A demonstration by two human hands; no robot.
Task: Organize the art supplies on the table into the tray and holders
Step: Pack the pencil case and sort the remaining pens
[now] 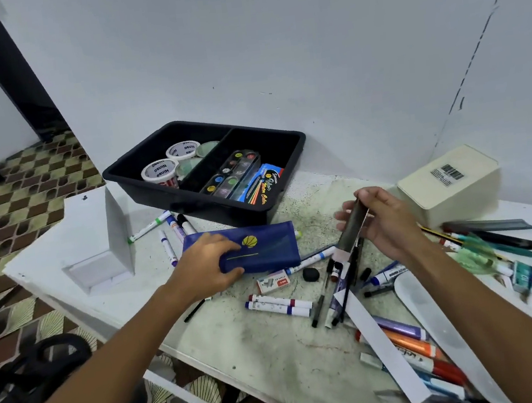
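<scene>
My left hand [210, 265] grips the left end of a blue fabric pouch [263, 246] with a yellow shell mark, lying flat on the table. My right hand [384, 220] holds a slim dark box [353, 227] tilted above the table, its lower flap open and dark pens sticking out of it. A black two-part tray [211, 204] stands behind, with tape rolls [159, 174] in its left part and a watercolour palette [231, 175] and a blue packet in its right part. Markers [280, 305] and pens lie scattered around.
A white open holder [96, 245] stands at the table's left end. A cream box [449, 178] lies upside down at the right by the wall. Rulers, pencils, a staples box [273, 282] and a black eraser [310, 274] litter the table. Black scissors [27, 371] lie on the floor.
</scene>
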